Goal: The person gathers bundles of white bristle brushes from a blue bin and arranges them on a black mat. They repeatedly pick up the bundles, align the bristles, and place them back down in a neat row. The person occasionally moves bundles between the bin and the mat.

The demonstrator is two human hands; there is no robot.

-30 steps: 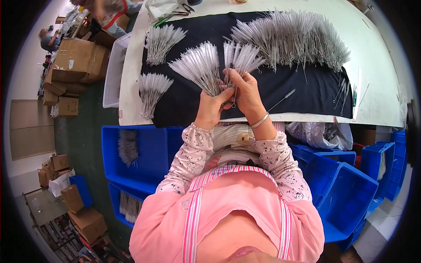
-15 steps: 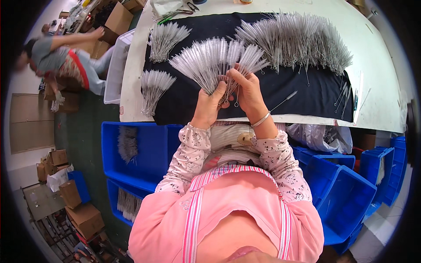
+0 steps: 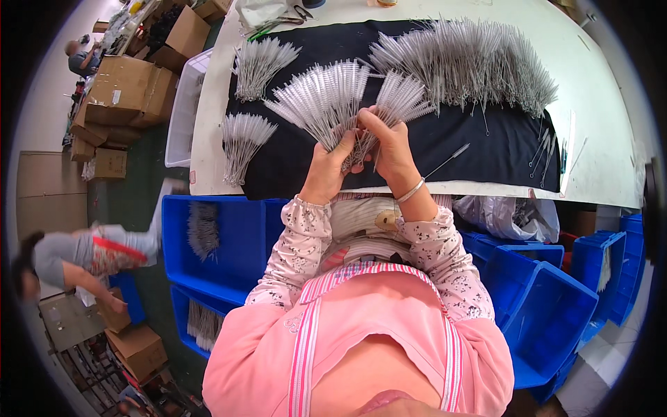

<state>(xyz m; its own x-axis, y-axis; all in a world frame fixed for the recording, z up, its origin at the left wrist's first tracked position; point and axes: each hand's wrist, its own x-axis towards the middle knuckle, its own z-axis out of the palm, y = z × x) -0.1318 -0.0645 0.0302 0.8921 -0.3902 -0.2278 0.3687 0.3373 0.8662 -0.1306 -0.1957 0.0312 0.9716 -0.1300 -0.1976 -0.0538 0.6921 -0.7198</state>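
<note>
The white counter (image 3: 597,139) is the largest item noted, with a black cloth (image 3: 500,156) spread over much of it. Below its near edge stand blue bins, one at the left (image 3: 240,229) with a bundle of brushes inside and another at the right (image 3: 549,320). A large pile of brushes (image 3: 472,62) occupies the far right of the cloth, bristles pointing away from the person. A wide fan of brushes (image 3: 323,97) is raised over the middle of the cloth, a narrower fan of brushes (image 3: 399,97) just beside it. Two bundles rest at the cloth's left side, an upper one (image 3: 262,66) and a lower one (image 3: 244,142). Both hands are grasping: the left hand (image 3: 324,167) grips the wide fan by its wire stems, thumb on top; the right hand (image 3: 394,149) pinches the narrower fan near its stems. A bracelet (image 3: 411,190) circles the right wrist. One single brush (image 3: 460,150) lies on the cloth, right of that hand.
</note>
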